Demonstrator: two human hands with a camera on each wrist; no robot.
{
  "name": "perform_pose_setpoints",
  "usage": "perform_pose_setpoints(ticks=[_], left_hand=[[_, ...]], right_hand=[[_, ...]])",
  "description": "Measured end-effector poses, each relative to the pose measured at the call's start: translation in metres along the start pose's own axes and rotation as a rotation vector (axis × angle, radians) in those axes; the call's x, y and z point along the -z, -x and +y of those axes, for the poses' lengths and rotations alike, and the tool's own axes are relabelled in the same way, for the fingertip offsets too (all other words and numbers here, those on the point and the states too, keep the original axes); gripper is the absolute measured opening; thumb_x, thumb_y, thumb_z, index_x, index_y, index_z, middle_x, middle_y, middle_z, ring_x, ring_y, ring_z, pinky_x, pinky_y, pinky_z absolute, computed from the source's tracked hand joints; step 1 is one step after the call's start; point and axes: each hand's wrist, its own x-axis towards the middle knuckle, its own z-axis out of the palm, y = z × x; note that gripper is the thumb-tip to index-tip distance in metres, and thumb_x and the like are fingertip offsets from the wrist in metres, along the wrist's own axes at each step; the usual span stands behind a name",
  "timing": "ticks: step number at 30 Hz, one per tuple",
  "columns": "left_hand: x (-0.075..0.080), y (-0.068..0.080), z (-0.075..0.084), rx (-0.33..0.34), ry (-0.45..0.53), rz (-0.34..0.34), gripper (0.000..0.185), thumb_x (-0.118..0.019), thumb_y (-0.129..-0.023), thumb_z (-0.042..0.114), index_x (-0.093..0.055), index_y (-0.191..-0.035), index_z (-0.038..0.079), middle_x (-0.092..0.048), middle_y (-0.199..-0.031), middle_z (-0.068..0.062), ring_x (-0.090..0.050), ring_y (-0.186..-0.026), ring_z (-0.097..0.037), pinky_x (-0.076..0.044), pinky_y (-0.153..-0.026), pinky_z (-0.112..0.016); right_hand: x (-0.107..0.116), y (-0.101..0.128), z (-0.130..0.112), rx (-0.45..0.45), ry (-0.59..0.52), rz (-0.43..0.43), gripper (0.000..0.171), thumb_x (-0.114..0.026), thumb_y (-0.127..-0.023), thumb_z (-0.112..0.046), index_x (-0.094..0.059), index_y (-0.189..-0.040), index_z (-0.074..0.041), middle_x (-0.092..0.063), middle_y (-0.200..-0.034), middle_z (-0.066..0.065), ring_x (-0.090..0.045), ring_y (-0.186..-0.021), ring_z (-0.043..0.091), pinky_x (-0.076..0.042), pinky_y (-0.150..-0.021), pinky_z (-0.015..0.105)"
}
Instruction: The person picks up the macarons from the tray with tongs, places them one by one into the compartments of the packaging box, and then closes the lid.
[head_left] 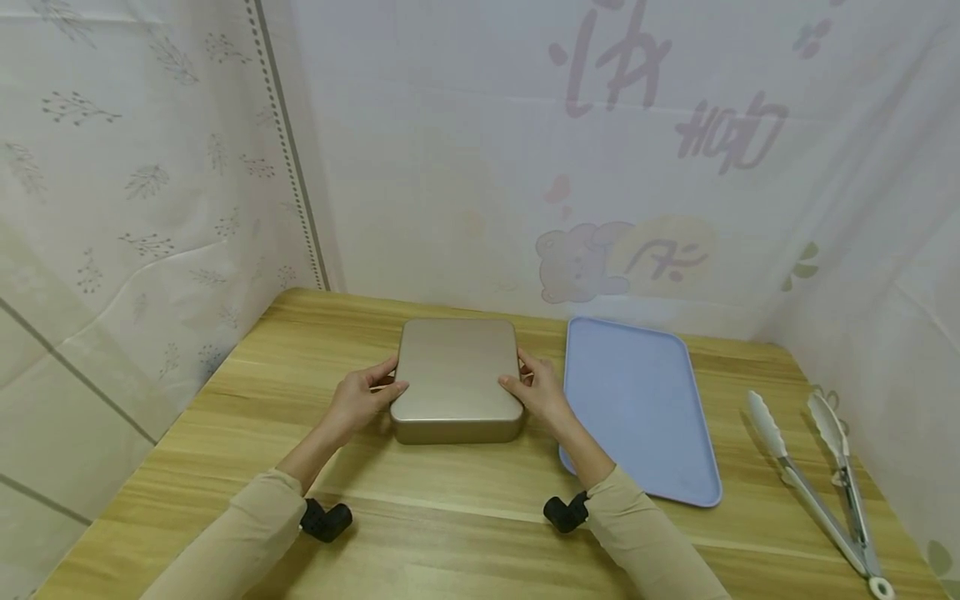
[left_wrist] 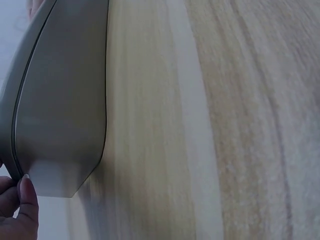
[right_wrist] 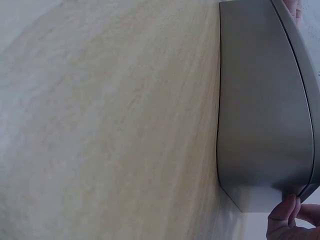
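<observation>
A closed, champagne-coloured metal box (head_left: 457, 367) with rounded corners sits on the wooden table. My left hand (head_left: 362, 396) pinches the lid at the left side, thumb on the top edge. On the opposite side my right hand (head_left: 542, 390) holds the lid the same way. In the left wrist view, fingertips (left_wrist: 27, 195) touch the seam between the lid (left_wrist: 22, 65) and the box body (left_wrist: 65, 100). The right wrist view likewise has fingers (right_wrist: 285, 212) at the seam, below the lid's edge (right_wrist: 300, 60). The inside of the box is hidden.
A blue rectangular tray (head_left: 637, 408) lies just right of the box, partly behind my right forearm. Farther right, metal tongs (head_left: 825, 492) with pale tips lie spread on the table. Patterned cloth (head_left: 450, 167) hangs behind the table (head_left: 450, 525) and along its sides.
</observation>
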Motion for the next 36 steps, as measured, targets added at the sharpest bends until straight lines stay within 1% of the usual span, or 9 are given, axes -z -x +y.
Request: perform_pose_setpoints(ticks=[7, 12, 16, 21, 24, 28, 30, 33, 36], left_hand=[[-0.002, 0.0, -0.002, -0.029, -0.019, -0.007, 0.059, -0.057, -0.1, 0.018, -0.032, -0.15, 0.001, -0.047, -0.146, -0.025, -0.054, -0.127, -0.043, -0.051, -0.102, -0.043], [-0.005, 0.001, -0.002, -0.08, -0.072, 0.021, 0.057, -0.057, -0.1, 0.016, -0.033, -0.149, -0.002, -0.049, -0.142, -0.028, -0.058, -0.121, -0.045, -0.054, -0.096, -0.042], [-0.007, 0.001, -0.002, -0.079, -0.061, 0.045, 0.057, -0.056, -0.1, 0.015, -0.033, -0.149, -0.002, -0.051, -0.14, -0.029, -0.059, -0.119, -0.044, -0.056, -0.094, -0.041], [-0.011, 0.001, -0.005, -0.091, -0.058, 0.071, 0.056, -0.053, -0.102, 0.015, -0.032, -0.15, -0.001, -0.049, -0.143, -0.028, -0.06, -0.118, -0.043, -0.055, -0.096, -0.041], [-0.014, 0.001, -0.01, -0.135, -0.05, 0.093, 0.055, -0.052, -0.102, 0.015, -0.032, -0.151, 0.0, -0.049, -0.144, -0.027, -0.062, -0.116, -0.042, -0.056, -0.094, -0.04], [-0.019, 0.001, -0.016, -0.235, -0.028, 0.131, 0.052, -0.051, -0.102, 0.01, -0.035, -0.149, -0.003, -0.051, -0.141, -0.028, -0.064, -0.111, -0.041, -0.057, -0.091, -0.041], [-0.02, 0.001, -0.018, -0.265, -0.024, 0.148, 0.051, -0.051, -0.101, 0.008, -0.035, -0.148, -0.005, -0.052, -0.14, -0.028, -0.065, -0.11, -0.04, -0.056, -0.091, -0.042], [-0.021, 0.002, -0.019, -0.269, -0.027, 0.166, 0.05, -0.052, -0.101, 0.008, -0.036, -0.147, -0.006, -0.053, -0.139, -0.028, -0.065, -0.109, -0.04, -0.057, -0.09, -0.042], [-0.02, 0.003, -0.019, -0.232, -0.014, 0.16, 0.051, -0.052, -0.101, 0.01, -0.036, -0.148, -0.003, -0.052, -0.14, -0.028, -0.064, -0.111, -0.041, -0.057, -0.091, -0.04]], right_hand=[[0.0, 0.0, -0.002, 0.021, -0.016, 0.012, 0.063, -0.069, -0.09, -0.007, -0.042, -0.144, 0.007, -0.054, -0.094, 0.018, -0.044, -0.07, 0.011, -0.037, -0.056, 0.015], [0.0, 0.002, -0.002, 0.035, -0.012, 0.007, 0.064, -0.069, -0.09, -0.007, -0.04, -0.144, 0.01, -0.052, -0.094, 0.017, -0.043, -0.07, 0.011, -0.037, -0.056, 0.015], [-0.001, 0.0, -0.001, 0.062, -0.026, 0.014, 0.062, -0.068, -0.089, -0.005, -0.041, -0.143, 0.01, -0.054, -0.089, 0.015, -0.044, -0.067, 0.01, -0.038, -0.055, 0.015], [-0.001, -0.001, 0.0, 0.059, -0.027, 0.024, 0.063, -0.069, -0.089, -0.005, -0.041, -0.144, 0.009, -0.054, -0.088, 0.014, -0.045, -0.067, 0.01, -0.038, -0.055, 0.014], [0.0, 0.0, 0.0, 0.066, -0.014, 0.022, 0.063, -0.069, -0.09, -0.006, -0.041, -0.144, 0.01, -0.054, -0.089, 0.015, -0.045, -0.067, 0.01, -0.038, -0.055, 0.014], [-0.001, 0.001, 0.001, 0.082, -0.007, 0.024, 0.062, -0.068, -0.09, -0.006, -0.041, -0.143, 0.011, -0.053, -0.089, 0.016, -0.044, -0.067, 0.01, -0.037, -0.055, 0.014], [-0.001, 0.002, 0.001, 0.08, -0.013, 0.022, 0.063, -0.068, -0.09, -0.006, -0.04, -0.143, 0.011, -0.054, -0.09, 0.017, -0.043, -0.066, 0.01, -0.037, -0.054, 0.014], [-0.002, 0.003, 0.0, 0.08, -0.011, 0.019, 0.064, -0.068, -0.091, -0.007, -0.038, -0.144, 0.012, -0.054, -0.094, 0.019, -0.043, -0.067, 0.011, -0.036, -0.054, 0.014], [-0.002, 0.003, 0.0, 0.062, -0.024, 0.012, 0.064, -0.068, -0.091, -0.008, -0.038, -0.145, 0.01, -0.052, -0.098, 0.019, -0.043, -0.071, 0.011, -0.036, -0.057, 0.014]])
